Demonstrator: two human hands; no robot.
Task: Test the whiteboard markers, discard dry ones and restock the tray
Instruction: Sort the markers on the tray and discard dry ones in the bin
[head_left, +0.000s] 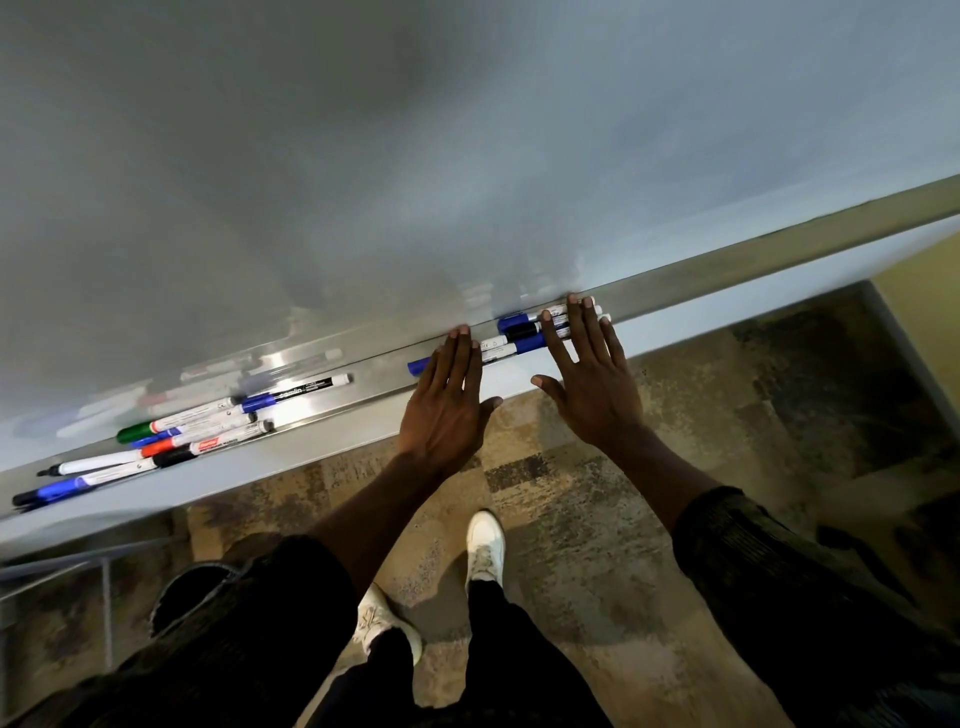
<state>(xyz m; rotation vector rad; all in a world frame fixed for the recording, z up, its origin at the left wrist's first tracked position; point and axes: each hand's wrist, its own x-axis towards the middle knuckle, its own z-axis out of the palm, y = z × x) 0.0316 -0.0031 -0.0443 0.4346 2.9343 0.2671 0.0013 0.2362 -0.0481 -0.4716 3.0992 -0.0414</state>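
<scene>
Markers, left heap (171, 441): we count about seven. One has a green cap (134, 432), one has a red cap (162, 447), and the rest are blue or black. They overlap, so we cannot be sure of the total.
Markers, right row (519, 332): we count three or four; fingers cover part of the row.
Tray (374, 379): one.
Whiteboard (415, 156): one.
Grips: we count two, a left grip (447, 410) and a right grip (592, 384).
Shoes: we count two, both white, a left shoe (379, 618) and a right shoe (485, 545).
</scene>
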